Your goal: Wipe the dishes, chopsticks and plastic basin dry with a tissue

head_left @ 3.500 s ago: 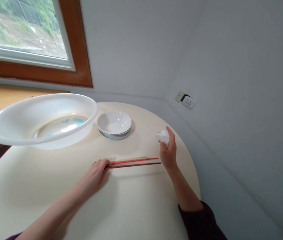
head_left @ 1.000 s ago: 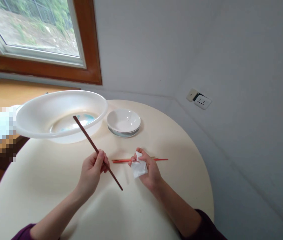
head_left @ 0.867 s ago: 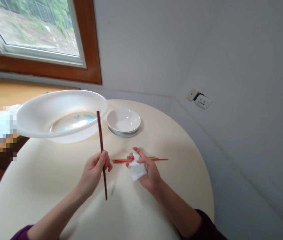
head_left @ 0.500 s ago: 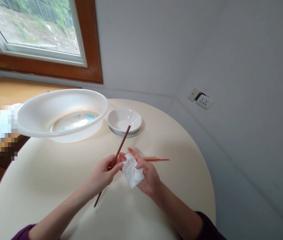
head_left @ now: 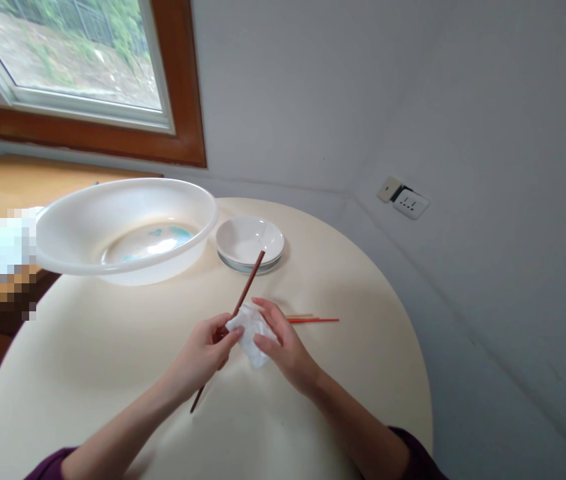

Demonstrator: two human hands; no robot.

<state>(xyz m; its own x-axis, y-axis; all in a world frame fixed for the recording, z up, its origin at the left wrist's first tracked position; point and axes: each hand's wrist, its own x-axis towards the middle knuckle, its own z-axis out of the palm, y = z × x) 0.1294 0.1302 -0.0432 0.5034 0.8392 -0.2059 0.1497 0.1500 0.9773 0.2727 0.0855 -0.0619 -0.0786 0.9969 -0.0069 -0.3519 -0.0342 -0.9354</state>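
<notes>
My left hand (head_left: pixel 203 357) pinches a dark brown chopstick (head_left: pixel 249 282) near its middle, above the round cream table (head_left: pixel 113 373). The stick slants from lower left up toward the small white bowls. My right hand (head_left: pixel 283 347) holds a crumpled white tissue (head_left: pixel 247 331) and presses it against the chopstick right beside my left fingers. Behind my right hand, a red chopstick (head_left: pixel 317 321) and a pale one lie flat on the table, partly hidden by the hand.
A large translucent white basin (head_left: pixel 63 230) with a blue-green mark on its bottom stands at the back left. Two stacked small white bowls (head_left: pixel 249 241) sit to its right. A wall socket (head_left: pixel 409 202) is on the right wall, and a wooden sill lies under the window.
My left hand lifted the brown chopstick off the table and swung its top from left to right. My right hand brought the tissue in and closed it on the stick.
</notes>
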